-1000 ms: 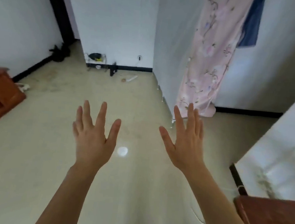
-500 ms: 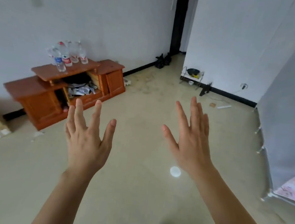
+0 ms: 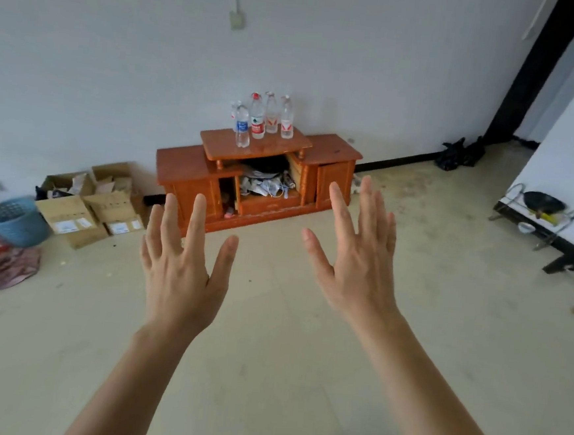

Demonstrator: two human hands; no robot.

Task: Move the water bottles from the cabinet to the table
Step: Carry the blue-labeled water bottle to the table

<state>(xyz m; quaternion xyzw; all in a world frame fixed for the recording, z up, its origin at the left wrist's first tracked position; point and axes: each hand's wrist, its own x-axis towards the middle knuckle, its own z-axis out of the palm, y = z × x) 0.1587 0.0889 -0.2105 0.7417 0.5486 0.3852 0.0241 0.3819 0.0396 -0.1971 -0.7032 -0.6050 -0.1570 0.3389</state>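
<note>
head view: left hand (image 3: 181, 271) and right hand (image 3: 357, 267) spread, empty — bottles (image 3: 262, 119) on the cabinet (image 3: 179, 167) well beyond both, so close in before reaching.

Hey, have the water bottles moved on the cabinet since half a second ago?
No. The bottles still stand on the cabinet top; only the view has turned toward them.

Cabinet (image 3: 334, 149) now straight ahead, nearer.
</note>
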